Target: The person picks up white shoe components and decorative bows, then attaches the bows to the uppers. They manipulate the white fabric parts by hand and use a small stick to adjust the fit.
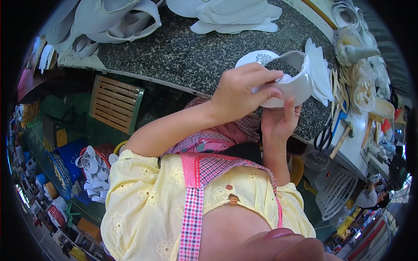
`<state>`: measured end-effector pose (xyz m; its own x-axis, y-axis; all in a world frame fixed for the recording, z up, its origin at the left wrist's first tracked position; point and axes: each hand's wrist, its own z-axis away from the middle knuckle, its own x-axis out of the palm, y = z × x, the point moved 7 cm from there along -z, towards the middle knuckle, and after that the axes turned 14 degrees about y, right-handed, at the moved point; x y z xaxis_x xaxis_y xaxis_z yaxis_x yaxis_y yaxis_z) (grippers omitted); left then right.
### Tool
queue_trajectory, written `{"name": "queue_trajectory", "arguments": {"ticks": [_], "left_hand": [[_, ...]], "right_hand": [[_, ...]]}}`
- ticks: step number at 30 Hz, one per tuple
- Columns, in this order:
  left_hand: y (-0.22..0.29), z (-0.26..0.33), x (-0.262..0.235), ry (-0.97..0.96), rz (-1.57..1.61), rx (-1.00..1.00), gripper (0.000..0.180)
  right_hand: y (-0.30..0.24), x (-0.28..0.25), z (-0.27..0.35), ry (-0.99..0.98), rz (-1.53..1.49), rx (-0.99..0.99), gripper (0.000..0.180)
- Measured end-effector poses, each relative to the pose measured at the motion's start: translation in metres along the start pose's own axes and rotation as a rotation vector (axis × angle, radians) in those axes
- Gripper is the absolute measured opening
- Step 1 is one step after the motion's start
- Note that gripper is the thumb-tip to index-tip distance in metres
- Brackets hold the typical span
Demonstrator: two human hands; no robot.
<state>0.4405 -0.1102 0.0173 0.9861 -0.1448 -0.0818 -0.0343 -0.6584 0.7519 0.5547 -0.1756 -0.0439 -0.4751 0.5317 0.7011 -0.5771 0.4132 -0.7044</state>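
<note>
My right hand (281, 119) grips a white sandal (300, 85) from below, with the thumb up against its side. The sandal has a wide, glossy curved strap, and a silvery decoration shows near its far left part. My left hand (248, 89) is closed in a pinch at the near edge of the strap. Between its thumb and fingers is a small whitish wad (285, 78), perhaps cloth; its exact kind is unclear. Both hands are raised over the near edge of the speckled stone worktop (174, 56).
White sole-shaped pieces (237, 17) lie stacked at the back, more (320, 74) at the right. White curved shoe parts (115, 21) are heaped at back left. Scissors (323, 138) and a hammer (342, 141) lie at right. A slatted wooden stool (115, 104) stands left, near filled baskets (65, 169).
</note>
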Motion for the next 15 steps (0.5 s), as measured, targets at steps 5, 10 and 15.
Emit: {"name": "queue_trajectory", "arguments": {"ticks": [5, 10, 15], "left_hand": [[-0.019, -0.004, 0.007, -0.211, 0.161, -0.293, 0.019], [-0.011, -0.009, 0.027, -0.669, 0.192, -0.216, 0.008], [0.015, -0.011, 0.021, -0.628, -0.122, 0.628, 0.023]], "right_hand": [[-0.028, -0.016, 0.001, -0.137, 0.618, -0.427, 0.034], [-0.099, 0.026, 0.018, -0.250, 0.725, -1.256, 0.032], [-0.054, 0.067, 0.000, -1.168, 1.273, -1.123, 0.026]]}}
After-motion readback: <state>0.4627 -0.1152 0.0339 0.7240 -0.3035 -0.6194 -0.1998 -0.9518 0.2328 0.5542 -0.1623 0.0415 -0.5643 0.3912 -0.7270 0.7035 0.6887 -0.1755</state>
